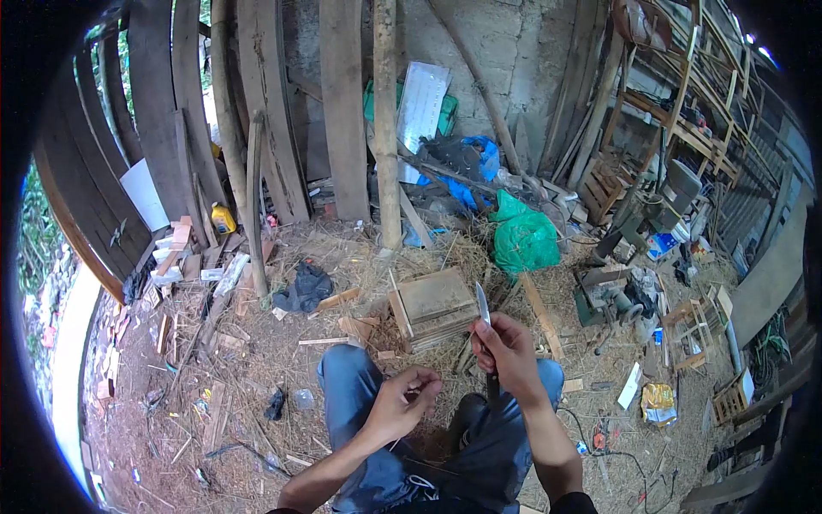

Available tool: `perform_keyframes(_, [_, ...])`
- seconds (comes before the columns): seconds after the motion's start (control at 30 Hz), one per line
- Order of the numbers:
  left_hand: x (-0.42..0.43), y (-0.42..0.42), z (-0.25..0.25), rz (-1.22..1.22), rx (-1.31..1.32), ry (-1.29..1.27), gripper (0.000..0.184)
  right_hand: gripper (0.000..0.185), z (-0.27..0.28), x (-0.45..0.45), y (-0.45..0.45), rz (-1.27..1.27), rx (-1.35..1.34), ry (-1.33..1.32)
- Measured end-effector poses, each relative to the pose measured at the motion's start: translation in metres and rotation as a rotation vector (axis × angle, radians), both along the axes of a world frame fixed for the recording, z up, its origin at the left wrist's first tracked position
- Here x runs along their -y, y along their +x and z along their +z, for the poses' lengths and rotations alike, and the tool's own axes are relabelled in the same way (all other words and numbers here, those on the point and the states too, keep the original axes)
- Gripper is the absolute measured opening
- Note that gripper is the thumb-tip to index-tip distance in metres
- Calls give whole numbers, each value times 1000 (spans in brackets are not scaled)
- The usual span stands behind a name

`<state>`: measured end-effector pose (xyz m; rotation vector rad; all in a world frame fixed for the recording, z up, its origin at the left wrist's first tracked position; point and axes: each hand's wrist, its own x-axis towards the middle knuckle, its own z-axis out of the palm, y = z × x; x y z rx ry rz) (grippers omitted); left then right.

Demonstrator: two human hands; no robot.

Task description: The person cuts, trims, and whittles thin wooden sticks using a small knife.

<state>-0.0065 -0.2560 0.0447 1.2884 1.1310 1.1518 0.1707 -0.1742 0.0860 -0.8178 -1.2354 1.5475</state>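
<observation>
Just beyond the knees, a wooden box (pixel 435 300) sits on the littered floor (pixel 257 368); nearer than the box, the right hand's (pixel 511 353) grip holds a knife (pixel 484 304), blade up, while left of it the left hand (pixel 402 401) curls, its contents unclear.

Illumination: daylight, entering mainly at the left. The strip at the far left edge and lower left is blown out to white with a bluish fringe; the gaps between the upright boards (pixel 156 111) at upper left are also bright. A small blue-white glare spot shows at upper right. Interior moderately lit, dimmer toward the right edge; ground (pixel 282 368) evenly lit, with soft shadows. Sheen noted on the white panel (pixel 421 103) at upper centre and the knife blade (pixel 484 301). Optics: strong wide-angle distortion, edges curved, corners black. Centre acceptably sharp; periphery softer, fine detail indistinct.
</observation>
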Motion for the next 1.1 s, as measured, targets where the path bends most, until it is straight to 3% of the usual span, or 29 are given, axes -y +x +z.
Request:
perform_keyframes(0.3, [0, -1, -6, 27, -80, 113, 12, 27, -4, -6, 0, 31, -35, 38])
perform_keyframes(0.47, [-4, -5, -8, 55, 1, 89, 13, 30, -5, -10, 3, -247, 72, 291])
perform_keyframes(0.67, [-5, -3, 3, 86, -13, 14, 14, 24, -13, 7, 5, -3, 52, 275])
perform_keyframes(0.8, [-6, -2, 3, 96, -8, -17, 13, 19, -17, 17, -3, 104, 55, 49])
perform_keyframes(0.87, [-8, 0, 1, 165, -102, 101, 12, 21, -13, 23, -5, 260, 96, -130])
perform_keyframes(1.1, [-1, 4, 13, 150, -100, 115, 10, 15, -26, 21, -5, 330, 147, -33])
